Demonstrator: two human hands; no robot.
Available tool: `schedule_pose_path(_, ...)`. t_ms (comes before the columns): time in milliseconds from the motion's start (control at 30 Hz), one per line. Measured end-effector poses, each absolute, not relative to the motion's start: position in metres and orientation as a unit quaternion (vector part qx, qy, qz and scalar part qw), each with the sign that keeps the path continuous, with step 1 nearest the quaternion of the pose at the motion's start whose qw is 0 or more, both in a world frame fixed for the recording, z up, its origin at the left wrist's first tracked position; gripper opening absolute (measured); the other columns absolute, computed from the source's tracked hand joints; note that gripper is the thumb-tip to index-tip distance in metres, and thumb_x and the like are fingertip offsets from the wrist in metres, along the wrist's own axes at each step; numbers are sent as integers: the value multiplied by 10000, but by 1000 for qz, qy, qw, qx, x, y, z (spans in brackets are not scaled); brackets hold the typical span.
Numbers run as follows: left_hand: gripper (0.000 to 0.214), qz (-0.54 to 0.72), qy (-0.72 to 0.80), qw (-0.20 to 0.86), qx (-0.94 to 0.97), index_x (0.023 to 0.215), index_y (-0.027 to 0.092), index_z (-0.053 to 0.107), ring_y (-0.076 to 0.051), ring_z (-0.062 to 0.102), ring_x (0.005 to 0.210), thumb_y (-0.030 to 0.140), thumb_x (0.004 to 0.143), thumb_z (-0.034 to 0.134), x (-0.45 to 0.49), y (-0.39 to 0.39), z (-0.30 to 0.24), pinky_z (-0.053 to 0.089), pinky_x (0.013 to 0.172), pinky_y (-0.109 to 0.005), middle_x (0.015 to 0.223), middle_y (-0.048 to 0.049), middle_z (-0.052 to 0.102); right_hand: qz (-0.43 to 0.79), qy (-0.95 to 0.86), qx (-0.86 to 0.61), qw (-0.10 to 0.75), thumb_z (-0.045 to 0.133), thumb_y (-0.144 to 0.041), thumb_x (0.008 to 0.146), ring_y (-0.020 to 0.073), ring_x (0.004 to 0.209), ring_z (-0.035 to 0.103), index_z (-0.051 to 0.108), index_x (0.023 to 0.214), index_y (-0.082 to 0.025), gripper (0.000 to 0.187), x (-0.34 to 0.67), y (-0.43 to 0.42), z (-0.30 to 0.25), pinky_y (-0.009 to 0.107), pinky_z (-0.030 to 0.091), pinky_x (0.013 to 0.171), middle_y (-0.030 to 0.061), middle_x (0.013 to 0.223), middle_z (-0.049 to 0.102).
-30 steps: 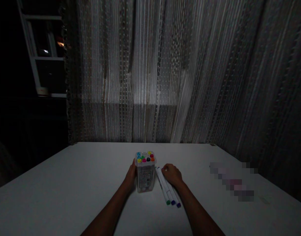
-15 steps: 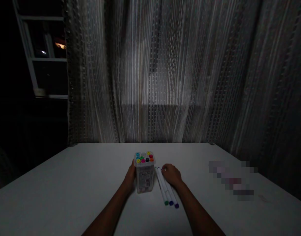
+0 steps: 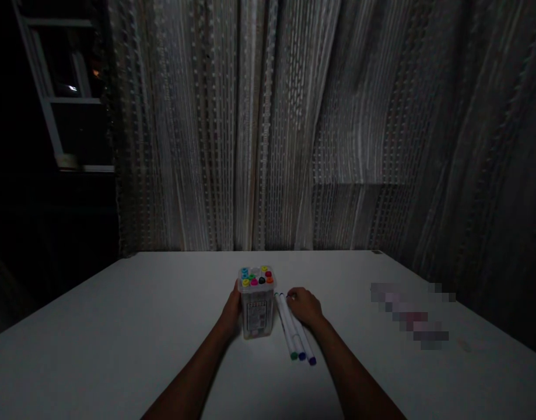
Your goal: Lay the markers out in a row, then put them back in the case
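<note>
A clear plastic marker case (image 3: 256, 312) stands upright on the white table, with several coloured marker ends showing at its top and a label on its front. My left hand (image 3: 233, 306) is wrapped round its left side, the fingers partly hidden behind it. Right of the case lie three white markers: one with a green end (image 3: 286, 329), one with a blue end (image 3: 296, 332) and one with a purple end (image 3: 305, 344). My right hand (image 3: 305, 304) is closed, its fingertips at the far end of the purple-ended marker.
The white table (image 3: 140, 326) reaches back to a striped, patterned curtain (image 3: 250, 128). A pixelated patch (image 3: 412, 318) covers something on the table's right side. A window (image 3: 73, 96) shows at the far left in dim light.
The view has shifted slightly, so the curtain and window sit differently. Both hands, the case and the three markers keep nearly the same places relative to each other.
</note>
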State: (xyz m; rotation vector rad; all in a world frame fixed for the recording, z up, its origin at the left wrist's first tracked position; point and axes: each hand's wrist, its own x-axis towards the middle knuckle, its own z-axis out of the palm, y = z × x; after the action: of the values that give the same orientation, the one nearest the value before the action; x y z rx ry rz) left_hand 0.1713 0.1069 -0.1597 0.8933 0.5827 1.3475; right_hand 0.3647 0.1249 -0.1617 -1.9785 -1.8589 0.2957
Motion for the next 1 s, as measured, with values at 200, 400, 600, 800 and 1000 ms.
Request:
schedule_pose_path(200, 662, 603, 257, 635, 409, 1058, 107, 655, -321, 600, 1071, 663, 707, 573, 171, 110, -164, 370, 1028, -454, 1056, -141, 694, 112, -667, -710, 195, 472, -276, 841, 211, 994, 606, 659, 1053, -209, 291, 363, 121, -156, 276, 416, 794, 62, 1080, 664)
schedule_pose_path(400, 709, 611, 257, 616, 426, 1056, 91, 655, -332, 590, 1085, 687, 678, 587, 169, 111, -167, 360, 1037, -452, 1065, -157, 687, 117, -670, -706, 197, 469, -265, 830, 221, 1009, 602, 660, 1054, -204, 301, 363, 120, -154, 290, 421, 807, 68, 1090, 659)
schedule_pose_path(600, 679, 606, 261, 629, 410, 1049, 115, 657, -326, 580, 1103, 683, 684, 583, 168, 111, -168, 360, 1037, -455, 1063, -138, 692, 115, -667, -710, 196, 483, -280, 825, 226, 997, 608, 666, 1041, -214, 291, 363, 122, -156, 290, 421, 800, 68, 1068, 668)
schedule_pose_path(800, 621, 609, 283, 623, 400, 1002, 125, 671, -310, 604, 1069, 664, 713, 562, 170, 110, -164, 359, 1041, -435, 994, -116, 715, 112, -669, -709, 193, 473, -267, 830, 223, 993, 606, 668, 1027, -207, 284, 363, 121, -155, 288, 418, 787, 69, 1078, 662)
schedule_pose_path(1000, 653, 593, 266, 643, 404, 987, 118, 680, -328, 620, 1032, 686, 679, 583, 170, 108, -163, 386, 1015, -454, 987, -129, 716, 110, -669, -710, 191, 465, -262, 839, 213, 998, 602, 659, 1052, -206, 294, 363, 121, -157, 283, 415, 795, 66, 1095, 655)
